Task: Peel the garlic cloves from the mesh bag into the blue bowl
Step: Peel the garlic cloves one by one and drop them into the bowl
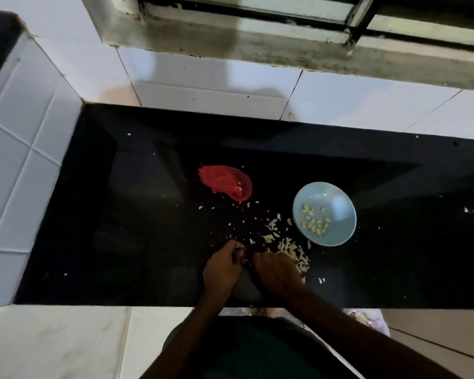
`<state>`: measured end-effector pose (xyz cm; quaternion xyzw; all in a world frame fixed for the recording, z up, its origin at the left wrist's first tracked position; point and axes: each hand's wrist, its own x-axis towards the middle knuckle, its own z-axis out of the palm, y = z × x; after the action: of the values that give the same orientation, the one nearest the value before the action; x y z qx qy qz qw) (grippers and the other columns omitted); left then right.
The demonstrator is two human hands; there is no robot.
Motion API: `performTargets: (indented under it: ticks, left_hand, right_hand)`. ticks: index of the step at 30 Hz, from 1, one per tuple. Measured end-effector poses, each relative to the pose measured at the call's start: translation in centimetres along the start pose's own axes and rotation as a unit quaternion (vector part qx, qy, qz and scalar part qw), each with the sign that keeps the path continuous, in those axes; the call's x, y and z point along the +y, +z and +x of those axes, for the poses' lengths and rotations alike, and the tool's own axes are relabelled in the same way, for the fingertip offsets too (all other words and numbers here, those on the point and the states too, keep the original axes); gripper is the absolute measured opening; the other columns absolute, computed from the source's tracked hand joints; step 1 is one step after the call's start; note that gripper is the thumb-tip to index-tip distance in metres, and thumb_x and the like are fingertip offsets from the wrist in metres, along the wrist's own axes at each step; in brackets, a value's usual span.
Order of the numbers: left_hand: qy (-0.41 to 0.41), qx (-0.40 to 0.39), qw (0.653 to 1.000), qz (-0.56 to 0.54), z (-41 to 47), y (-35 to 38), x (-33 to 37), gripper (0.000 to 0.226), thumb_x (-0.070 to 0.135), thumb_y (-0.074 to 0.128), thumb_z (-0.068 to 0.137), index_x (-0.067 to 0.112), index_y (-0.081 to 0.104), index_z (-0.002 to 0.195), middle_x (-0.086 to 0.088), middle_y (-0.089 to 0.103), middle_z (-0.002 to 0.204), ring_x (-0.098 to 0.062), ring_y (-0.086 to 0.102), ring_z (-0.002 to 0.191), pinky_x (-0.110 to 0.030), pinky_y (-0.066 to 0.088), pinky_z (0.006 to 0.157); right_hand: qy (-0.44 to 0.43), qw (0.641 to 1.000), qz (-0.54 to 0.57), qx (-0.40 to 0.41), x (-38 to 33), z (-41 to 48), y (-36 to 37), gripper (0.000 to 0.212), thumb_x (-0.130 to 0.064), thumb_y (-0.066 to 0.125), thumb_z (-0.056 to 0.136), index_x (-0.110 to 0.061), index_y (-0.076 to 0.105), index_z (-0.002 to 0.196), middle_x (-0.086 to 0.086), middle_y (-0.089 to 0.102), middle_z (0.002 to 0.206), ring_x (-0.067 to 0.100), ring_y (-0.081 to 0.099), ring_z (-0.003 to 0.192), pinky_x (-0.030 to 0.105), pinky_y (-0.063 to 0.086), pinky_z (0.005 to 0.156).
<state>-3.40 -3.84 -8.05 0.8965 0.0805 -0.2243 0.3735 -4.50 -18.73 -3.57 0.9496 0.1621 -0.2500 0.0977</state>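
Red mesh bag (225,183) lies limp on the glossy black counter (137,214). Nearer, the left hand (222,265) curls its fingers tight round a small garlic clove (240,252), and the right hand (277,272) pinches it too with bent fingertips. Papery skins (294,254) lie heaped beside the smooth round blue bowl (340,232), which holds pale peeled cloves (315,221).

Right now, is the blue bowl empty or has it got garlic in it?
Partly filled: a thin scatter of peeled cloves lies on the bottom of the blue bowl, most of its inside bare.
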Motion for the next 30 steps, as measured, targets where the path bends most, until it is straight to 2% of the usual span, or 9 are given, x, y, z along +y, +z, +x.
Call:
performTargets:
  ticks: [2,6,11,13,16,18,23,27,30]
  left_hand:
    - [0.003,-0.002,1.000,0.003,0.1,0.0,-0.2,0.015,0.041,0.054,0.100,0.033,0.062,0.110,0.003,0.073,0.103,-0.024,0.069,0.095,-0.035,0.054,0.078]
    - [0.013,-0.017,1.000,-0.001,0.6,-0.2,-0.6,0.016,0.044,0.054,0.098,0.034,0.059,0.109,0.003,0.073,0.102,-0.025,0.070,0.094,-0.038,0.056,0.081]
    - [0.042,-0.049,0.998,-0.025,0.9,-0.9,-0.7,0.011,0.043,0.055,0.098,0.041,0.058,0.108,0.011,0.074,0.098,-0.015,0.071,0.092,-0.036,0.057,0.082]
    - [0.069,-0.068,0.991,-0.097,0.9,-1.1,-1.0,0.011,0.037,0.057,0.100,0.043,0.063,0.108,0.016,0.074,0.094,-0.006,0.071,0.090,-0.036,0.058,0.086]
    - [0.108,-0.094,0.968,-0.204,0.1,-1.9,-0.2,0.019,0.024,0.064,0.100,0.028,0.073,0.116,0.014,0.075,0.105,0.000,0.071,0.093,-0.030,0.057,0.088]
    - [0.136,-0.095,0.956,-0.243,-0.4,-2.2,0.9,0.025,0.019,0.071,0.095,0.023,0.074,0.119,0.009,0.074,0.114,-0.004,0.070,0.104,-0.030,0.056,0.094]
    - [0.177,-0.043,0.933,-0.309,-1.4,-3.0,5.1,0.028,0.012,0.080,0.084,0.037,0.079,0.098,0.013,0.074,0.098,-0.005,0.070,0.094,-0.024,0.054,0.088]
    - [0.177,-0.008,0.912,-0.369,-2.0,-3.8,7.7,0.022,0.004,0.082,0.080,0.025,0.080,0.086,0.008,0.073,0.090,-0.007,0.070,0.085,-0.022,0.054,0.078]
    - [0.194,-0.001,0.910,-0.366,-2.3,-3.9,9.1,0.016,0.017,0.081,0.083,0.034,0.081,0.084,0.004,0.074,0.093,-0.012,0.071,0.089,-0.028,0.055,0.084]
  right_hand:
    - [0.013,1.000,0.004,0.016,-0.3,0.3,-0.4,0.015,-0.028,0.075,0.082,-0.017,0.066,0.084,0.003,0.069,0.074,0.020,0.067,0.060,0.029,0.048,0.051]
    - [0.070,0.996,0.053,0.010,-1.1,0.0,-0.2,0.025,-0.026,0.037,0.106,-0.016,0.055,0.118,0.005,0.069,0.113,0.027,0.069,0.099,0.036,0.049,0.074]
    - [0.160,0.968,0.182,0.058,-0.3,0.2,0.1,0.033,-0.046,0.042,0.103,-0.030,0.069,0.113,-0.001,0.074,0.096,0.021,0.071,0.090,0.033,0.054,0.080]
    - [0.217,0.914,0.337,0.052,0.6,0.2,0.7,0.047,-0.053,0.036,0.105,-0.027,0.074,0.099,-0.002,0.073,0.085,0.020,0.069,0.083,0.032,0.052,0.079]
    - [0.234,0.729,0.640,0.067,1.5,-0.5,1.0,0.062,-0.058,0.037,0.102,-0.021,0.067,0.063,-0.002,0.059,0.057,0.017,0.056,0.057,0.031,0.041,0.064]
    - [0.221,0.635,0.737,0.076,1.4,-1.2,0.5,0.062,-0.058,0.045,0.099,-0.019,0.062,0.055,0.001,0.052,0.051,0.015,0.047,0.050,0.027,0.034,0.057]
    - [0.166,0.545,0.817,0.086,1.4,-2.8,-3.2,0.058,-0.030,0.042,0.107,-0.019,0.051,0.050,-0.003,0.038,0.043,0.004,0.031,0.033,0.015,0.023,0.034]
    - [0.122,0.555,0.814,0.120,2.1,-3.5,-5.0,0.059,-0.040,0.040,0.107,-0.021,0.050,0.052,-0.003,0.035,0.046,0.006,0.029,0.037,0.019,0.021,0.039]
    - [0.058,0.594,0.767,0.236,3.1,-4.2,-4.9,0.038,-0.044,0.046,0.103,-0.029,0.066,0.075,-0.006,0.058,0.066,0.007,0.054,0.061,0.027,0.044,0.055]
